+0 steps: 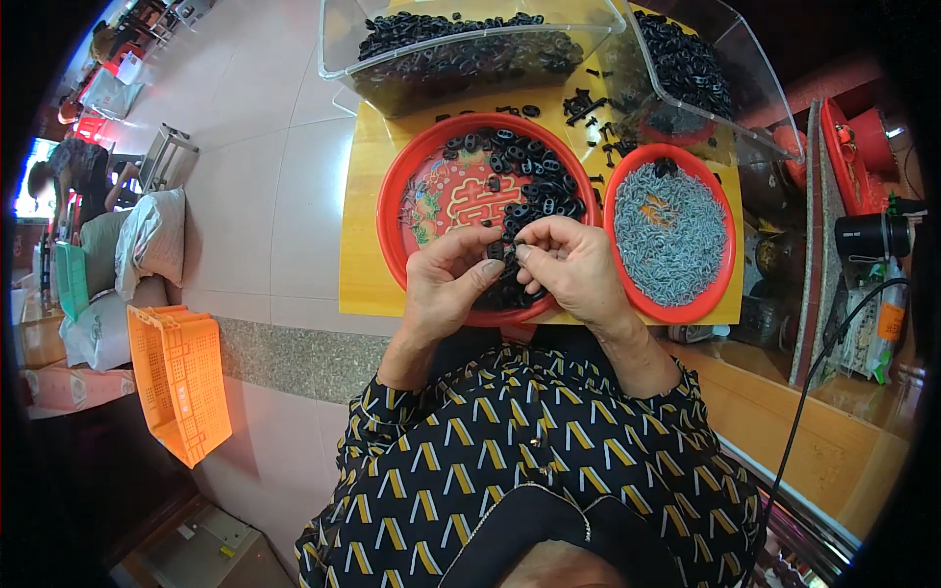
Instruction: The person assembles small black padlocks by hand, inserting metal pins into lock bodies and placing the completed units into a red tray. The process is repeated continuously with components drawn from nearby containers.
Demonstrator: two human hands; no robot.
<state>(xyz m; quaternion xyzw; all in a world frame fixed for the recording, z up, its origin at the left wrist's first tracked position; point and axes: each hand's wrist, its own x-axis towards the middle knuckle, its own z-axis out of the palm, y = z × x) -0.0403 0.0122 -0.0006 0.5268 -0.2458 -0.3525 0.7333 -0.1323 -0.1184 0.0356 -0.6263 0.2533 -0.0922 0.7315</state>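
Note:
Over the near part of a round red tray [388,211], my left hand [441,284] pinches a small black plastic piece [496,252] between thumb and fingers. Close beside it, my right hand [578,269] is closed in a pinch. Its fingertips nearly meet the left ones, and what they hold is too small to make out. Many black oval pieces with two holes [555,186] lie along the tray's right side and under my hands. At the right stands a smaller red oval tray [731,257] full of silvery screws [671,240], with a few black pieces at its far end.
Two clear plastic bins of black parts, one at the back [470,71] and one at the back right [676,103], rest on the yellow table [363,225]. Loose black parts [585,106] lie between them. An orange crate [176,382] and stuffed sacks [152,240] are at left; a black cable [799,412] hangs right.

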